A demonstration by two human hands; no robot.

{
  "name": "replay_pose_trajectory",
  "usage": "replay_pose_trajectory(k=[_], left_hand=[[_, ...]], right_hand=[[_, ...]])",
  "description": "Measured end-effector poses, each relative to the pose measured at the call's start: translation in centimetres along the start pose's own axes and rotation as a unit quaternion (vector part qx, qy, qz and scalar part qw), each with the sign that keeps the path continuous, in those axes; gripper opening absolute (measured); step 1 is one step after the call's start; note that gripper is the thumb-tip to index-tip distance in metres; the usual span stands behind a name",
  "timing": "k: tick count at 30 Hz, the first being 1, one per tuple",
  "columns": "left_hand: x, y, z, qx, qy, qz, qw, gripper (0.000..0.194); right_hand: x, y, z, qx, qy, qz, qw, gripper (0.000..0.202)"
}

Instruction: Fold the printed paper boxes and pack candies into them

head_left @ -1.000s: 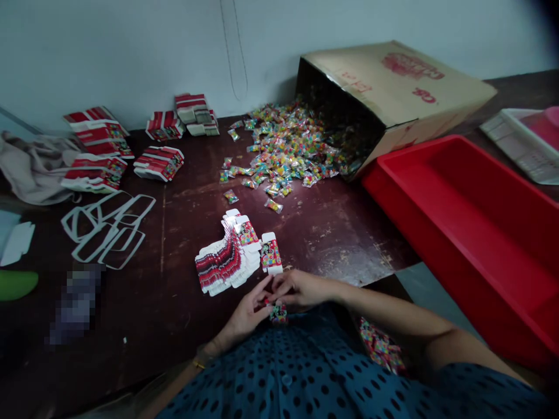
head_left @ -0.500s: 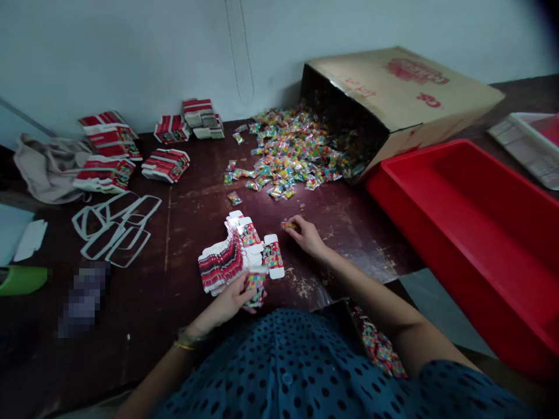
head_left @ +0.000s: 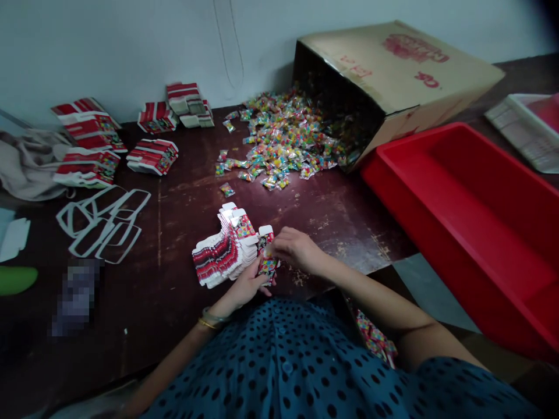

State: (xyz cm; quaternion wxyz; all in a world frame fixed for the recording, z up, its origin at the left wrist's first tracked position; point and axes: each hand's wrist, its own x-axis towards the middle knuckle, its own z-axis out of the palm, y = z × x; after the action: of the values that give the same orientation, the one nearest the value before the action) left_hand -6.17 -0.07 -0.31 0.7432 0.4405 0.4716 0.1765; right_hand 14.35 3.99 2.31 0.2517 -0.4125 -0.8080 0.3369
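Note:
My left hand (head_left: 251,286) holds a small printed carton (head_left: 267,266), red and multicoloured, its fingers wrapped round the sides. At the carton's upper end is my right hand (head_left: 299,249), fingertips pinched together; what lies between them is hidden. Just left of the hands a fanned row of flat folded cartons (head_left: 218,259) lies on the table. One loose flat carton (head_left: 265,233) lies behind the held one, partly covered. Beyond them spreads a heap of small clear packets of coloured candy (head_left: 283,139), with one stray candy packet (head_left: 227,190) nearer to me.
A cardboard box (head_left: 402,70) lies on its side behind the heap, mouth facing it. On the right stands a red plastic tub (head_left: 463,174). Bundles of folded cartons (head_left: 152,156) and white loops (head_left: 105,224) lie left. Filled-looking cartons (head_left: 375,337) show below the table edge.
My right hand has moved left and toward me, from beside the cartons to the held carton's top; the candy packet in its fingers is no longer visible. The view has shifted slightly.

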Motion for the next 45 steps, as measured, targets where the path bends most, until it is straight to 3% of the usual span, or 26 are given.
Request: replay_pose_trajectory(k=[2, 4, 7, 8, 10, 13, 14, 16, 18, 19, 21, 23, 24, 26, 28, 33, 36, 40, 45], left_hand=[[-0.1, -0.1, 0.2, 0.005, 0.017, 0.014, 1.000, 0.052], [-0.1, -0.2, 0.4, -0.012, 0.030, 0.029, 0.999, 0.048], [0.0, -0.2, 0.7, -0.081, 0.052, 0.036, 0.995, 0.057], [0.1, -0.1, 0.8, -0.106, 0.060, 0.035, 0.992, 0.060], [0.3, 0.0, 0.7, -0.144, 0.071, 0.027, 0.987, 0.058], [0.7, 0.2, 0.2, -0.177, 0.054, 0.013, 0.983, 0.046], [0.7, 0.3, 0.0, -0.180, 0.043, 0.008, 0.983, 0.043], [0.7, 0.5, -0.5, -0.170, 0.020, 0.007, 0.985, 0.039], [0.6, 0.6, -0.8, -0.127, 0.011, 0.028, 0.991, 0.034], [0.5, 0.6, -0.8, -0.095, 0.014, 0.049, 0.994, 0.032], [0.4, 0.6, -0.5, -0.036, 0.034, 0.097, 0.994, 0.029], [0.4, 0.6, 0.0, -0.029, 0.068, 0.120, 0.990, 0.028], [0.5, 0.5, 0.2, -0.049, 0.082, 0.120, 0.988, 0.028], [0.7, 0.5, 0.6, -0.106, 0.087, 0.104, 0.985, 0.029], [0.8, 0.5, 0.7, -0.148, 0.064, 0.082, 0.984, 0.031], [0.5, 0.7, 0.6, -0.155, -0.007, 0.055, 0.986, 0.044], [0.3, 0.9, 0.5, -0.097, -0.005, 0.051, 0.994, 0.049], [0.2, 1.0, 0.2, 0.033, 0.018, 0.067, 0.997, 0.049], [0.2, 0.9, -0.3, 0.038, 0.000, 0.060, 0.997, 0.050]], right_hand=[[-0.2, -0.4, 0.5, -0.015, -0.008, -0.018, 1.000, 0.023], [-0.7, -0.8, 1.4, 0.041, -0.009, -0.015, 0.999, 0.026], [-1.7, -0.8, 3.2, 0.203, 0.080, 0.042, 0.975, 0.025], [-2.1, -0.7, 3.9, 0.273, 0.123, 0.086, 0.950, 0.024], [-2.7, -0.4, 5.2, 0.437, 0.158, 0.184, 0.866, 0.024], [-3.0, 0.3, 6.0, 0.640, 0.052, 0.273, 0.716, 0.027], [-2.9, 0.4, 5.9, 0.672, 0.022, 0.286, 0.683, 0.028], [-2.7, 0.5, 5.3, 0.691, -0.015, 0.302, 0.656, 0.028], [-2.4, 0.3, 4.6, 0.672, -0.032, 0.303, 0.675, 0.025], [-2.3, 0.0, 4.2, 0.650, -0.032, 0.294, 0.700, 0.023], [-2.2, -0.5, 3.7, 0.564, 0.002, 0.244, 0.789, 0.015], [-2.2, -1.2, 3.1, 0.424, 0.050, 0.148, 0.892, 0.014], [-2.2, -1.5, 2.8, 0.351, 0.057, 0.091, 0.930, 0.018], [-2.2, -1.9, 2.2, 0.247, 0.032, -0.001, 0.969, 0.026], [-2.1, -2.0, 1.5, 0.219, 0.005, -0.027, 0.975, 0.030], [-1.5, -1.0, 0.9, 0.300, 0.013, 0.063, 0.952, 0.022], [-1.1, -0.2, 1.2, 0.325, -0.017, 0.096, 0.941, 0.028], [-0.8, 0.4, 1.8, 0.314, 0.001, 0.113, 0.943, 0.027], [-1.1, 0.6, 2.4, 0.326, 0.027, 0.115, 0.938, 0.023]])
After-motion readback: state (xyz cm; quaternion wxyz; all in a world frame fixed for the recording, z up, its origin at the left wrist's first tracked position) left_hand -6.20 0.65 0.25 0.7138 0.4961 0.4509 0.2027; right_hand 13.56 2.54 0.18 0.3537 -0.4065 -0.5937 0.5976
